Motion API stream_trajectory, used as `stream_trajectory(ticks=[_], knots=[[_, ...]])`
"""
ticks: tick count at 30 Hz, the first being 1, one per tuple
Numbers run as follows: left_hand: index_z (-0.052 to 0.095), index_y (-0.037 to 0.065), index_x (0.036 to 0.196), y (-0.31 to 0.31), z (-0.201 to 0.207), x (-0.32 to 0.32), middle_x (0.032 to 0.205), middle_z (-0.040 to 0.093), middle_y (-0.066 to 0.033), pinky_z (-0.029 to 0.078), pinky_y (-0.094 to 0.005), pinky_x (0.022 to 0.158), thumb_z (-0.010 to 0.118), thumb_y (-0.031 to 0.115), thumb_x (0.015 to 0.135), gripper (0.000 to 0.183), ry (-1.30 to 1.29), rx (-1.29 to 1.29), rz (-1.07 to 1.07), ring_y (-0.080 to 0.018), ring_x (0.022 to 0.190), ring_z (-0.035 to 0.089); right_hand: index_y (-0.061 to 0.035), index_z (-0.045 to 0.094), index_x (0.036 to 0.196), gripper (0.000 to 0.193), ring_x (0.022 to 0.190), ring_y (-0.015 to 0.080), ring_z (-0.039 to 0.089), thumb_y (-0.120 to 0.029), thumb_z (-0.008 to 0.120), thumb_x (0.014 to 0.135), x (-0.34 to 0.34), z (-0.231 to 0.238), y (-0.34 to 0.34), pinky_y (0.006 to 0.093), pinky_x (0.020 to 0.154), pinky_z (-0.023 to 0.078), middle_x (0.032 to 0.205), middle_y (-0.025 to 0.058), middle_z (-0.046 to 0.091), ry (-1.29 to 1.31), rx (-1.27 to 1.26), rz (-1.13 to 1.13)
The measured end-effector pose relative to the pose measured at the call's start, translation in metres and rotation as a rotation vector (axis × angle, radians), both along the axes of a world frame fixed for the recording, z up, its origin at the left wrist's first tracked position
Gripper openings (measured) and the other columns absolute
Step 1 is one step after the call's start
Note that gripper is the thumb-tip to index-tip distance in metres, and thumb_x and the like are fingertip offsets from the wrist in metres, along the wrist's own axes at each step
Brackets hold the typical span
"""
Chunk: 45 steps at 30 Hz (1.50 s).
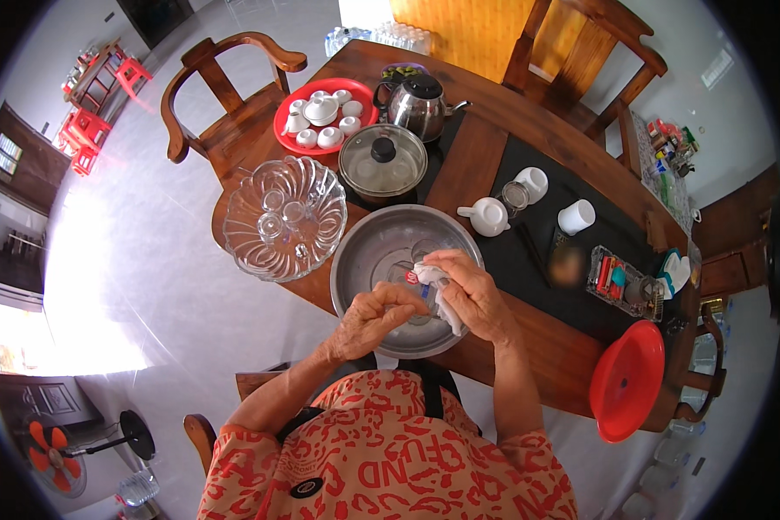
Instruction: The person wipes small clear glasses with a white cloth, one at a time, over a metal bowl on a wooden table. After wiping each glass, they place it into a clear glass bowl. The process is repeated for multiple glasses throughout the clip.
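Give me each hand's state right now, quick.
Left hand: fingers curled over the metal basin; whether it grips anything can't be told.
Right hand: closed on a white cloth.

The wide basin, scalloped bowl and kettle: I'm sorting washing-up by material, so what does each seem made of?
Basin: metal, probably stainless steel; grey with a soft sheen. Scalloped bowl: glossy and transparent, likely glass, judging by the bright glints on its ridges, though clear plastic remains possible. Kettle: polished metal, likely stainless steel, given its mirror-like reflections; its opaque black lid may be plastic.
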<state>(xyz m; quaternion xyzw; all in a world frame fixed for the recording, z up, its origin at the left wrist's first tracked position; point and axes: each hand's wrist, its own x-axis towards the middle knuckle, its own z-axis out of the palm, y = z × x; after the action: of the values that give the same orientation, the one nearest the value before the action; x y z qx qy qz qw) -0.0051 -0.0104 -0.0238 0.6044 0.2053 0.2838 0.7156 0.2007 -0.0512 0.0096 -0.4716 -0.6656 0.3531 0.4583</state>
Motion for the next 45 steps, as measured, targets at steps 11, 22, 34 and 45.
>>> stream_trajectory(ticks=[11, 22, 34, 45], knots=[[0.019, 0.020, 0.143, -0.007, -0.005, 0.026, 0.122, 0.050, -0.0061, 0.044, -0.0339, 0.095, 0.050, 0.014, 0.097, 0.056, -0.345, -0.554, 0.234, -0.0139, 0.106, 0.053, -0.0004, 0.050, 0.125, 0.039, 0.107, 0.0291, 0.052, -0.003, 0.052, 0.086, -0.052, -0.026, -0.021, 0.0356, 0.089, 0.045, 0.121, 0.0181, 0.048, -0.096, 0.173, -0.466], [0.003, 0.029, 0.149, -0.013, 0.002, 0.031, 0.133, 0.044, -0.0065, 0.045, -0.0353, 0.095, 0.045, 0.022, 0.099, 0.066, -0.348, -0.587, 0.108, -0.0165, 0.118, 0.047, -0.0001, 0.051, 0.124, 0.032, 0.083, 0.0198, 0.059, -0.008, 0.050, 0.092, -0.046, -0.016, -0.002, 0.0291, 0.072, 0.049, 0.116, 0.0154, 0.048, 0.170, 0.013, -0.498], [0.012, 0.018, 0.149, -0.005, 0.008, 0.026, 0.134, 0.044, -0.0087, 0.035, -0.0317, 0.103, 0.038, 0.021, 0.097, 0.058, -0.224, -0.394, 0.205, -0.0193, 0.119, 0.046, -0.0048, 0.055, 0.124, 0.045, 0.115, 0.0314, 0.040, -0.005, 0.062, 0.079, -0.068, -0.015, -0.011, 0.0426, 0.098, 0.034, 0.131, 0.0146, 0.042, -0.409, 0.445, -0.467], [0.026, 0.018, 0.139, -0.004, -0.006, 0.031, 0.118, 0.048, -0.0055, 0.042, -0.0329, 0.092, 0.063, 0.026, 0.088, 0.064, -0.326, -0.556, 0.186, -0.0150, 0.109, 0.049, -0.0015, 0.050, 0.126, 0.036, 0.109, 0.0226, 0.045, -0.025, 0.041, 0.100, -0.053, -0.024, -0.006, 0.0345, 0.095, 0.036, 0.117, 0.0121, 0.051, 0.275, -0.105, -0.426]])
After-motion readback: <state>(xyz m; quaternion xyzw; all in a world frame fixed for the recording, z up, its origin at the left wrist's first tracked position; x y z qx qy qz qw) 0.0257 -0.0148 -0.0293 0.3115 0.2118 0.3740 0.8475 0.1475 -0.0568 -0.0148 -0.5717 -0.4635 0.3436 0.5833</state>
